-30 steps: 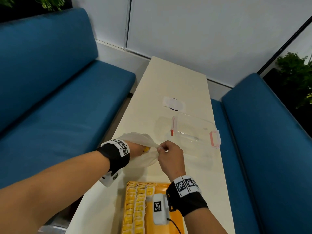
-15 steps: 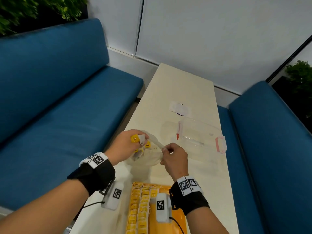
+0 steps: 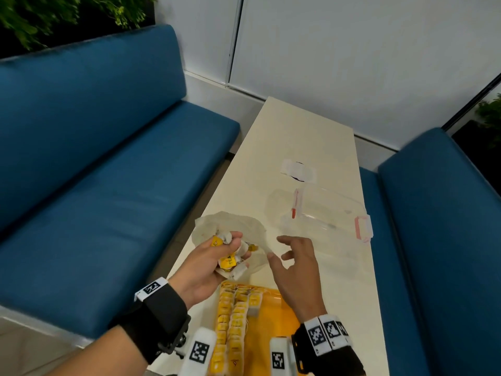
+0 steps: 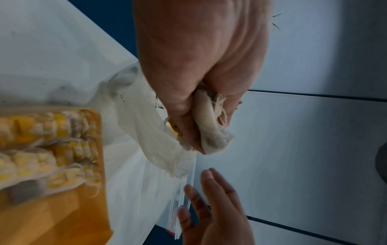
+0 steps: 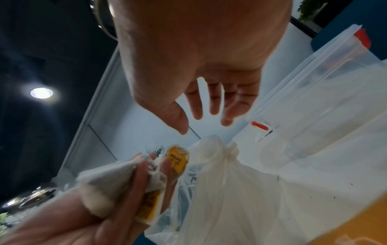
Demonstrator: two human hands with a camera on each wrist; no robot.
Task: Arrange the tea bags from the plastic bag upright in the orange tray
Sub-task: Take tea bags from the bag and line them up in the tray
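A bunch of tea bags was clenched in the left hand, lifted clear of the plastic bag, probably for carrying to the orange tray just below. The right hand was spread, grasping nothing, beside the bag on the worktop.

"RELAX" on a yellow tea bag tag; "TEA" on another tag

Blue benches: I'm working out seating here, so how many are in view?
2. One blue bench runs along the left side of the table, the other along its right side. The frame edges cut both off, so more seating may lie outside the view.
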